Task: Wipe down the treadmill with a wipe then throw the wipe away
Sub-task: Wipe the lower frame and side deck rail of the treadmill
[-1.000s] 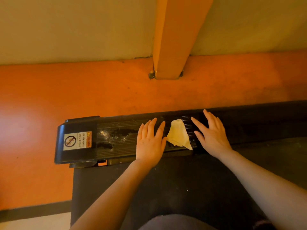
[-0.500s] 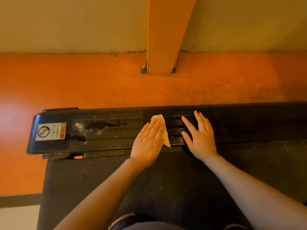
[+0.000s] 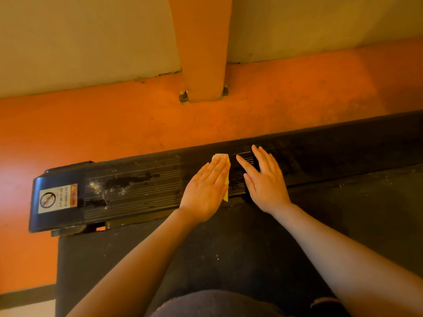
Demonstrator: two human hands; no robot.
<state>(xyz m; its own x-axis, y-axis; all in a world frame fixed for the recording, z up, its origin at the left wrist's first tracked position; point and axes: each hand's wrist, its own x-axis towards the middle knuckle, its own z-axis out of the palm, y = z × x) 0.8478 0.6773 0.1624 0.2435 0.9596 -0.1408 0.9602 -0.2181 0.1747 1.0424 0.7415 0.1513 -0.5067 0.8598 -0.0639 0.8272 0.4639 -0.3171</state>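
The treadmill's black ribbed side rail (image 3: 137, 186) runs across the view, with the dark belt (image 3: 229, 248) nearer me. A pale yellow wipe (image 3: 223, 157) lies on the rail under my left hand (image 3: 206, 191), which presses it flat with straight fingers; only the wipe's top edge and a sliver on its right side show. My right hand (image 3: 263, 181) rests flat on the rail just to the right, fingers spread, holding nothing. A wet dark smear (image 3: 128, 180) and white specks mark the rail left of my hands.
A warning sticker (image 3: 57, 199) sits on the rail's left end cap. Beyond the rail lies orange floor (image 3: 114, 124), with an orange post (image 3: 203, 53) bolted at the foot of a beige wall (image 3: 80, 37). My knee shows at the bottom.
My left hand moved from beside the wipe onto it and now covers most of it. The right hand stayed flat on the rail. The view shifted.
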